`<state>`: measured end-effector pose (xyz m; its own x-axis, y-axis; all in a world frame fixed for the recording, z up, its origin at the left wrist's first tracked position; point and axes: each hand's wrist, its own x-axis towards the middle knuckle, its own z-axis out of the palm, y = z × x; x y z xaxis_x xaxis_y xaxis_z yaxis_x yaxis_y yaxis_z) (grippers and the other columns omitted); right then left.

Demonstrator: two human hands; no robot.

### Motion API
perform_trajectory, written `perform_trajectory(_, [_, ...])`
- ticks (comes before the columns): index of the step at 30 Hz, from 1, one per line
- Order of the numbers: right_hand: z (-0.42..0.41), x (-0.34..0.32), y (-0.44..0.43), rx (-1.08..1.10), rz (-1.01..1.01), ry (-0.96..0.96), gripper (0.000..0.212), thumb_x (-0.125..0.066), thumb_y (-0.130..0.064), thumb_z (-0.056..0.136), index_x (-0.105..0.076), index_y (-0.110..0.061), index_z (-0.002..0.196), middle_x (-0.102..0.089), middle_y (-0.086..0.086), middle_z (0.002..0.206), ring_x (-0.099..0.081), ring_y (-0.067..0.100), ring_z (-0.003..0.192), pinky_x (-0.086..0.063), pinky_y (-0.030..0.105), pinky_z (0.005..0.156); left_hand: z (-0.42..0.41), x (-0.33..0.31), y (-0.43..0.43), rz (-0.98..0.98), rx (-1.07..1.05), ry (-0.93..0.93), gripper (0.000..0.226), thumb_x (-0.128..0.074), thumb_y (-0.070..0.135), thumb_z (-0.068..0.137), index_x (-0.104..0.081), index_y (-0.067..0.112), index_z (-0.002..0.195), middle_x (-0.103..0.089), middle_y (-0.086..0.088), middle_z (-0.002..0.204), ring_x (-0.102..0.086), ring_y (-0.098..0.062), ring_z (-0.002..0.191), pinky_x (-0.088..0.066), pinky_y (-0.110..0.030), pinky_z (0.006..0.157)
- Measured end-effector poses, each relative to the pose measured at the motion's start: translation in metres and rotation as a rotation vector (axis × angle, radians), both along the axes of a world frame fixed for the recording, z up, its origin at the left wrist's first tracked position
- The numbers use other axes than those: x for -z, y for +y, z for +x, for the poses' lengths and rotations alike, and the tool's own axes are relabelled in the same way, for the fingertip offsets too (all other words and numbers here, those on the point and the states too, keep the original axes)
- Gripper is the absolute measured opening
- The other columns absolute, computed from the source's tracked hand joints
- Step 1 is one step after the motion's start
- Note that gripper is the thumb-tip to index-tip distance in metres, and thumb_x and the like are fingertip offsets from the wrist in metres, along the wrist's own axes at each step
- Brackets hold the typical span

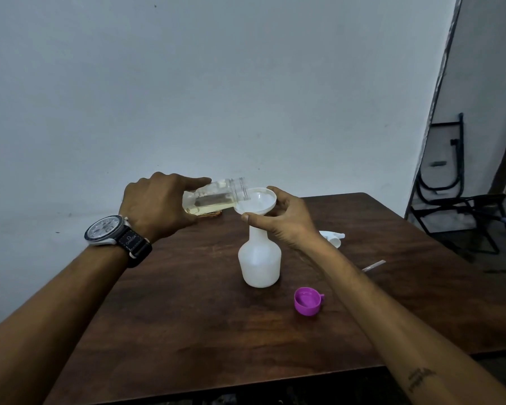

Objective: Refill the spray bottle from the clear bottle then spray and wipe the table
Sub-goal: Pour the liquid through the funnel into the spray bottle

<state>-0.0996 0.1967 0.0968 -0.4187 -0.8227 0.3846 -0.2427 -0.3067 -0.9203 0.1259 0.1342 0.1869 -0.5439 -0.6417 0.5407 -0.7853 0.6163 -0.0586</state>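
Clear bottle (216, 198) base is hidden inside my left hand (158, 200), fingers (193, 182) curled round its body. Spray head (333, 238) is mostly behind my right wrist, hard to make out. Clear bottle lies near-horizontal, long axis left-right, open mouth pointing right at the white funnel (256, 201), pale yellow liquid inside. Right hand (289, 220) fingers pinch the funnel rim. The funnel sits in the upright white spray bottle (259, 264), mid-surface (187, 302). Purple cap (308, 301) lies near it.

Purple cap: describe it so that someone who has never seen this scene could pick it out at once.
Start at the dark wooden table. Near its middle stands a white spray bottle with a funnel in its neck; the purple cap lies just nearer the camera, to its right. It alone is brightly coloured, and lies open side up.
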Motion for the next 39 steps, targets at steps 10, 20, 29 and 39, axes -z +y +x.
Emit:
perform_trajectory(10, [-0.0018,0.0019,-0.0026,-0.021,-0.021,0.002,0.039,-0.095,-0.013,0.07,-0.074,-0.013,0.104,-0.078,0.006,0.102,-0.071,0.013,0.09,-0.059,0.034,0.082,-0.0002,0.0015,-0.0039,0.011,-0.002,-0.003,0.07,-0.073,0.066,0.071,-0.052,0.055,0.136,-0.074,0.004,0.114,-0.068,-0.03,0.098,-0.047,-0.034,0.067])
perform_trajectory(20, [-0.0023,0.0023,-0.0022,-0.018,-0.021,-0.005,0.04,-0.095,-0.014,0.07,-0.073,-0.014,0.103,-0.077,0.007,0.105,-0.073,0.019,0.096,-0.06,0.039,0.087,0.0,0.0017,-0.0048,0.005,-0.007,-0.008,0.069,-0.074,0.063,0.073,-0.05,0.056,0.137,-0.073,0.007,0.117,-0.068,-0.029,0.099,-0.047,-0.033,0.066])
perform_trajectory(29, [-0.0022,0.0025,-0.0037,-0.007,-0.018,0.002,0.058,-0.096,-0.038,0.054,-0.074,-0.019,0.104,-0.077,0.002,0.107,-0.073,0.022,0.105,-0.06,0.033,0.084,-0.0004,-0.0007,-0.0005,0.005,-0.003,-0.004,0.069,-0.078,0.057,0.074,-0.052,0.053,0.138,-0.072,0.007,0.119,-0.067,-0.029,0.101,-0.046,-0.033,0.066])
perform_trajectory(39, [-0.0017,0.0014,-0.0007,-0.031,-0.016,-0.016,0.045,-0.097,-0.018,0.068,-0.074,-0.016,0.106,-0.078,0.004,0.106,-0.073,0.024,0.105,-0.061,0.039,0.089,-0.0011,-0.0022,0.0004,0.017,0.0,-0.012,0.069,-0.071,0.063,0.072,-0.052,0.053,0.137,-0.073,0.005,0.117,-0.067,-0.029,0.101,-0.045,-0.033,0.067])
